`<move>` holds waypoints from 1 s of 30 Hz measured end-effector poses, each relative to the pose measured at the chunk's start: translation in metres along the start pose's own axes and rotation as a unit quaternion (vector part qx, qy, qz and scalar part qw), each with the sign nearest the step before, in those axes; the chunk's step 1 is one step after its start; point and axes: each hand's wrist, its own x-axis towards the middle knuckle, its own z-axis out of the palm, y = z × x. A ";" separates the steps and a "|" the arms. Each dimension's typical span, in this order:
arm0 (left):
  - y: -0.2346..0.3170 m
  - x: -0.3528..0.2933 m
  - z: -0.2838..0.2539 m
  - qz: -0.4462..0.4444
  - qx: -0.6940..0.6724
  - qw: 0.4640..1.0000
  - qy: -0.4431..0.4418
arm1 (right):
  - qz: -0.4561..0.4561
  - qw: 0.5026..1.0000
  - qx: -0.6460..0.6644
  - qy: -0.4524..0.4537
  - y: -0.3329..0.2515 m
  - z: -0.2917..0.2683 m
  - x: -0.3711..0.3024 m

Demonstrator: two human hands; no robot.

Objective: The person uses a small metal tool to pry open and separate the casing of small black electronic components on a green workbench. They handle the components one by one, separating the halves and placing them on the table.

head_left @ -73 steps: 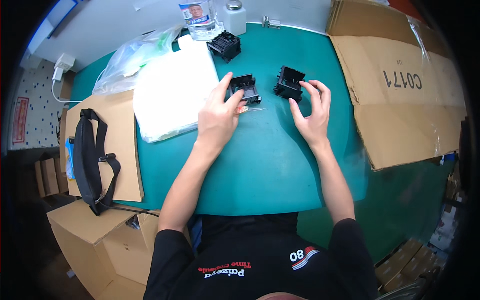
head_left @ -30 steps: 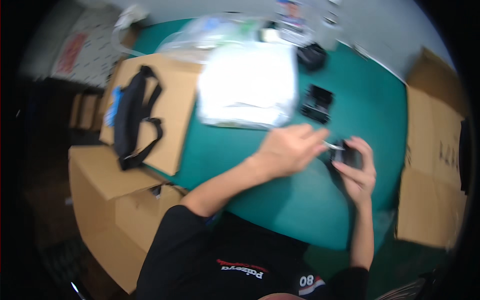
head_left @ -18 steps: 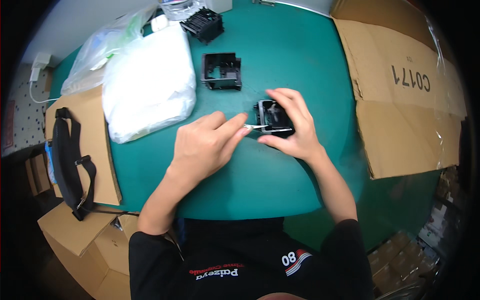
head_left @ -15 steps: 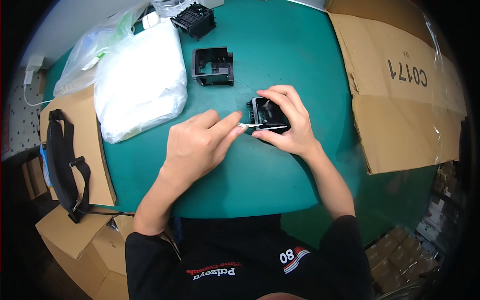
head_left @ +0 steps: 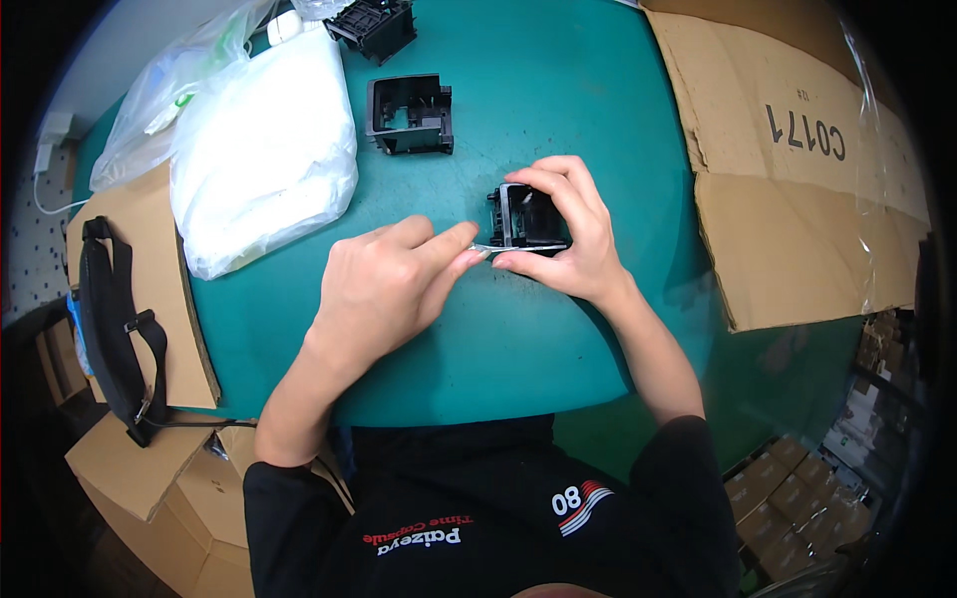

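Note:
My right hand (head_left: 581,239) grips a small black plastic housing (head_left: 536,217) on the green work surface, fingers over its far side and thumb along its near side. The housing has an open, box-like hollow with a pale-edged rim. In my left hand (head_left: 384,284), a thin silvery tool (head_left: 492,248) is pinched between thumb and forefinger. Its tip reaches the near left edge of the housing; fingers hide most of the tool, so its exact kind is unclear. A second black plastic housing (head_left: 375,105), open and box-shaped, lies beyond my left hand.
Farther back sits a ribbed black plastic part (head_left: 377,32). A stuffed white plastic bag (head_left: 264,159) lies at left, near a black strap pouch (head_left: 112,319) on cardboard. A large cardboard box (head_left: 788,219) borders the right side of the green tabletop (head_left: 478,359).
The view has shifted slightly, moving everything a little up and left. The tool's tip has gone from inside the held housing to its near edge. Both hands keep their grips.

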 end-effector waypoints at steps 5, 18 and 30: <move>0.000 -0.001 -0.002 -0.007 0.002 1.000 -0.016 | -0.005 1.000 0.010 0.005 0.000 0.001 0.001; 0.003 0.001 -0.005 -0.031 0.029 0.998 -0.035 | 0.000 0.999 0.037 -0.002 0.005 0.003 0.001; 0.001 0.006 -0.007 -0.041 0.043 0.996 -0.070 | 0.004 0.999 0.035 -0.012 0.007 0.004 0.001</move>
